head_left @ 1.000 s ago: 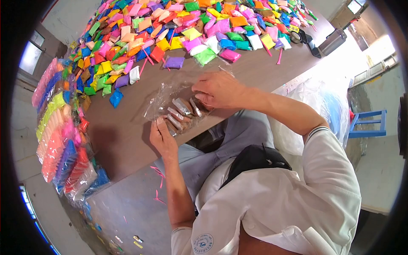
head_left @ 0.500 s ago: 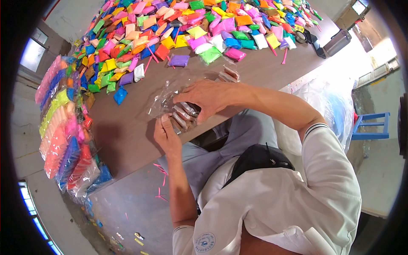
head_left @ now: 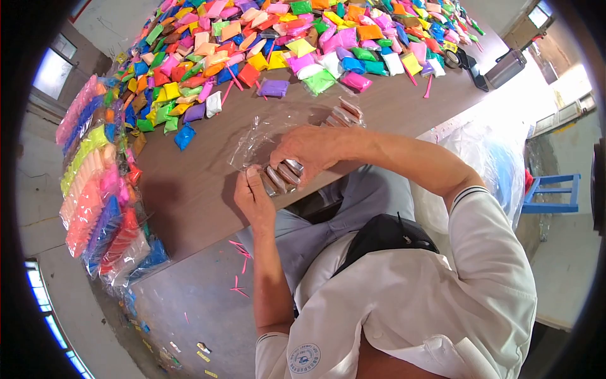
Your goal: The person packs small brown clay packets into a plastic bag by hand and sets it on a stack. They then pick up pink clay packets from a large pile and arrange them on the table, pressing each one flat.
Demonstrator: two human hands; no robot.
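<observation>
Near the table's front edge, a row of small brown packets (head_left: 283, 175) lies in a clear plastic bag (head_left: 252, 142). My left hand (head_left: 255, 197) is closed at the bag's left end, its thumb against the nearest packet. My right hand (head_left: 312, 151) arches over the row from the right, fingers curled down onto the packets and hiding part of them. Just beyond my right hand, another group of brown packets (head_left: 344, 114) rests on the table. The loose part of the bag spreads out beyond my fingers.
A large heap of colourful packets (head_left: 271, 47) covers the table's far side. Clear bags of sorted packets (head_left: 95, 196) hang over the left edge. A black tape roll (head_left: 451, 59) and a dark metal container (head_left: 505, 68) stand far right. A blue stool (head_left: 552, 192) is on the right.
My right hand has come down closer over the brown packets, its fingers now curled in. My left hand stays at the bag's end. The whole view has shifted slightly.
</observation>
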